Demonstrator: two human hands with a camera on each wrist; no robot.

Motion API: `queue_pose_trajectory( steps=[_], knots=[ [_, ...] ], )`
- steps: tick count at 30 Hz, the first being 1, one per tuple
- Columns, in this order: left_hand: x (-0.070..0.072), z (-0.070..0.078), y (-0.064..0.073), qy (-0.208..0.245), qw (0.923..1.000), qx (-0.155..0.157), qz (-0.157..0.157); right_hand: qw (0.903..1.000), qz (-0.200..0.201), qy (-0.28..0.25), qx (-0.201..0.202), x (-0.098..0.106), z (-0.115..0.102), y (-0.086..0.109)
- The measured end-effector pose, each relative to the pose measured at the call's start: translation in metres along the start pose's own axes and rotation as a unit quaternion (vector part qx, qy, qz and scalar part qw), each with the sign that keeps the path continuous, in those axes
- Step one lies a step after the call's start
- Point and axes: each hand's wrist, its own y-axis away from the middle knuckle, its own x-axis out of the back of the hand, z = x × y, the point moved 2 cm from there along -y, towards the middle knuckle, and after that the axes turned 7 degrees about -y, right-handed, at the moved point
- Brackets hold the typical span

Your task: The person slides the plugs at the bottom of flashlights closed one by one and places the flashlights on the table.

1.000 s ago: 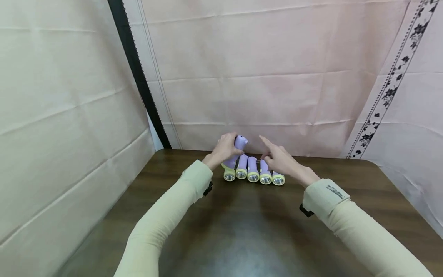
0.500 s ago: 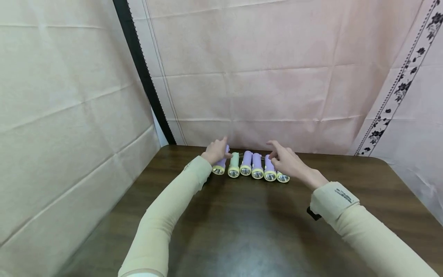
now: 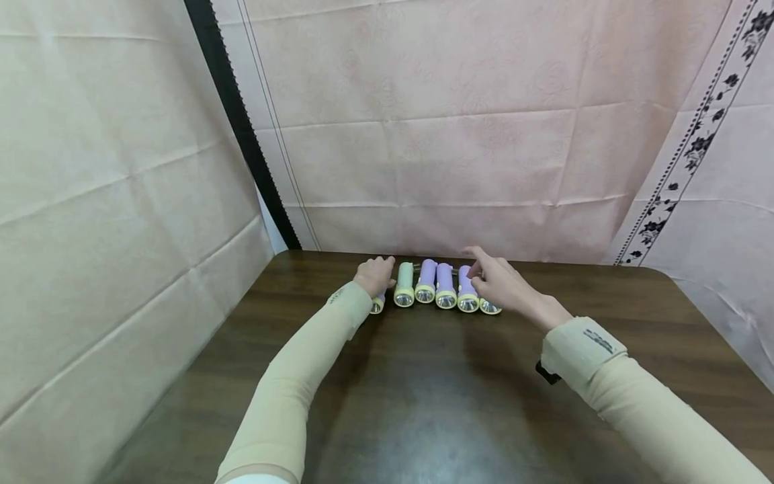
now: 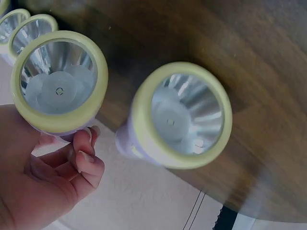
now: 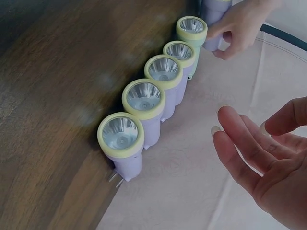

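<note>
In the head view, my left hand point(image 3: 373, 274) grips a lavender flashlight point(image 3: 377, 306) at the left end of a row, mostly hiding its body. Two flashlight lenses fill the left wrist view; my fingers curl close beneath the rim of the left one. Beside the gripped flashlight is a mint-green flashlight point(image 3: 404, 286), followed by several lavender flashlights point(image 3: 446, 286). All their pale-yellow rims and clear lenses face me. My right hand point(image 3: 498, 281) hovers by the row's right end, overlapping the last flashlight; its fingers are loosely bent and hold nothing in the right wrist view.
The dark wooden table point(image 3: 411, 403) stretches from the row toward me. A pale patterned cloth point(image 3: 459, 154) hangs just behind the flashlights, and another cloth point(image 3: 109, 222) rises on the left, with a black strip point(image 3: 242, 121) between them.
My left hand has carried the lavender flashlight from above the row to its left end and lowered over it, uncovering the green one. My right hand has barely moved.
</note>
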Motion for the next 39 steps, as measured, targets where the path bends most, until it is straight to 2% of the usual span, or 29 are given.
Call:
queue_pose_trajectory(
  steps=[4,5,11,12,20,30,39],
  knots=[
    [-0.008,0.001,-0.003,-0.010,0.9999,-0.004,0.006,1.0000,0.002,0.005,0.000,0.000,0.002,0.001],
    [-0.018,-0.001,-0.010,-0.018,0.9994,-0.011,0.027,1.0000,0.002,0.006,-0.001,0.000,0.003,0.001],
    [-0.021,0.002,-0.005,-0.034,0.9990,-0.013,0.026,1.0000,-0.004,0.005,-0.002,-0.001,0.004,0.002],
    [-0.013,0.004,0.003,-0.031,0.9994,-0.008,0.010,1.0000,-0.004,0.007,0.000,-0.001,0.004,0.002],
    [-0.022,0.005,0.003,-0.061,0.9975,-0.010,0.033,0.9999,-0.007,0.012,0.006,-0.002,0.006,0.002],
    [-0.024,0.003,-0.006,-0.078,0.9969,0.006,0.016,1.0000,-0.006,0.007,-0.002,-0.001,0.007,0.004],
    [-0.023,0.001,-0.004,-0.061,0.9980,0.012,-0.008,0.9999,-0.006,0.013,-0.002,-0.001,0.010,0.006]
  ],
)
